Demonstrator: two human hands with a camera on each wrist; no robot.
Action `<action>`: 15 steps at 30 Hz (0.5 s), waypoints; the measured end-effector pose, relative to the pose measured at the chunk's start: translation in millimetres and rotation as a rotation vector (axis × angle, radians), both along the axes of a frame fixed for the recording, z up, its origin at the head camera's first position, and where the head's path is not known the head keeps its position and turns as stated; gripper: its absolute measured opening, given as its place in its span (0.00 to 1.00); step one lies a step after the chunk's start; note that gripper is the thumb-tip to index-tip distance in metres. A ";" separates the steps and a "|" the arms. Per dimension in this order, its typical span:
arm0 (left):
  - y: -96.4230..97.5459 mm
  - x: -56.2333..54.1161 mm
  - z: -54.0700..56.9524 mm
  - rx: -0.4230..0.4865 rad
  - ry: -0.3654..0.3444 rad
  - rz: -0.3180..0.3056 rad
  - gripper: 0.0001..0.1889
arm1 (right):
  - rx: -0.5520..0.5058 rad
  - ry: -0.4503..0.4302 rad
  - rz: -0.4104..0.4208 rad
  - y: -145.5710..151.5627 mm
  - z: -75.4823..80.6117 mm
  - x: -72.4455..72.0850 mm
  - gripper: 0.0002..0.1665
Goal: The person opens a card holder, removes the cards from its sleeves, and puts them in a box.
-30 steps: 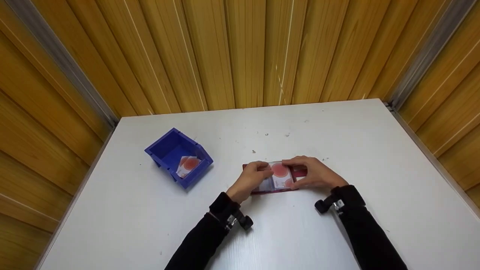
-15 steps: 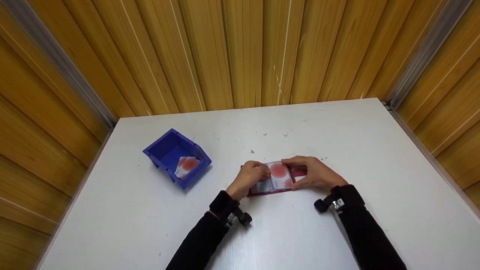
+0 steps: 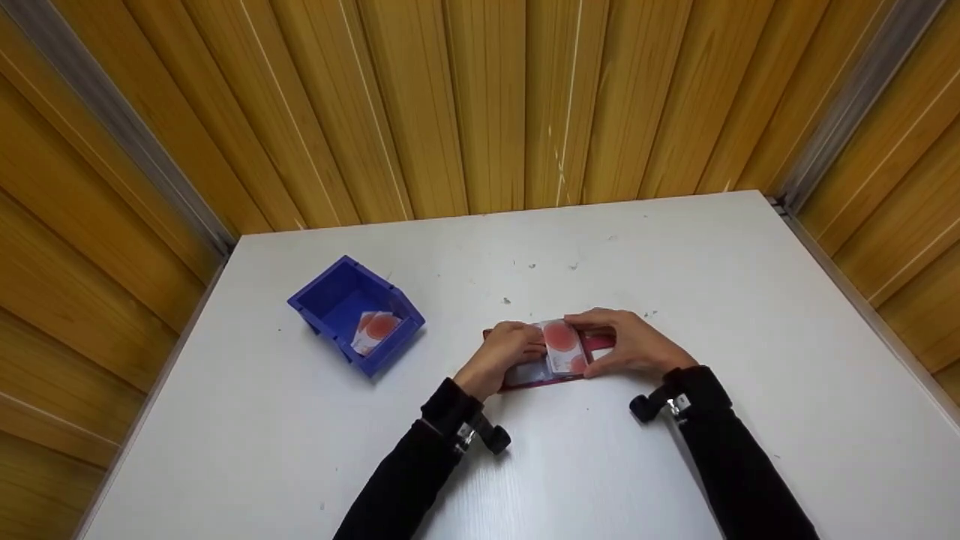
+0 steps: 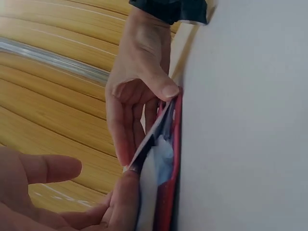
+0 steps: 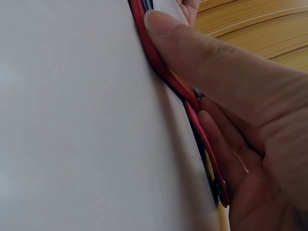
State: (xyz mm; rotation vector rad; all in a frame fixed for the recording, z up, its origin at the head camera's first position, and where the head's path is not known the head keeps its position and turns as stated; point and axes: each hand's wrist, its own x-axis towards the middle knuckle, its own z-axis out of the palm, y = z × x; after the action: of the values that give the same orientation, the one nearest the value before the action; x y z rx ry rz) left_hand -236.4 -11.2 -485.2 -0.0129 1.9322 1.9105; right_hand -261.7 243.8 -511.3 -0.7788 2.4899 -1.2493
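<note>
A red card holder [image 3: 534, 383] with clear sleeves lies opened out on the white table. On its right part is a white card [image 3: 559, 362] with red circles, its left edge lifted off the sleeve in the left wrist view. My right hand [image 3: 630, 343] grips the right end of the holder across its width, thumb on the near edge and fingers at the far edge. My left hand [image 3: 504, 356] lies over the left part. In the left wrist view one left fingertip touches the card's raised edge, and the left thumb [image 4: 53, 168] stands apart.
A blue bin [image 3: 330, 296] stands tilted on the table to the left, with several similar cards [image 3: 376, 330] in it. Yellow wood-patterned walls [image 3: 487, 105] surround the table [image 3: 300, 450] at the back and sides.
The card's left side has come up a little from the sleeve. My left fingers have shifted slightly to the right against it; the right hand keeps its grip.
</note>
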 end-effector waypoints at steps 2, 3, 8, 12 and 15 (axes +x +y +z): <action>3.6 1.4 -1.5 -0.042 0.027 0.021 0.14 | -0.012 0.011 0.006 0.1 -0.7 0.2 0.49; 5.2 2.2 -2.2 -0.067 0.042 0.033 0.13 | -0.016 0.015 0.009 0.1 -0.8 0.3 0.49; 13.3 3.3 -6.8 -0.143 0.100 0.051 0.10 | -0.009 0.015 0.009 0.1 0.0 0.9 0.49; 16.4 2.2 -10.2 -0.181 0.137 0.038 0.10 | 0.014 0.018 0.004 0.3 0.7 0.9 0.50; 16.9 1.3 -11.7 -0.171 0.141 0.041 0.11 | 0.035 0.030 -0.003 0.2 0.9 1.2 0.48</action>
State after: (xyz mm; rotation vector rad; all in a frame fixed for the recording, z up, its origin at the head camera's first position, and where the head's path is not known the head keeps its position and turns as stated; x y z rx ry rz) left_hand -235.0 5.7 -496.9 0.0325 2.1997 1.8098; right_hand -260.5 244.0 -510.4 -0.7905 2.5304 -1.2001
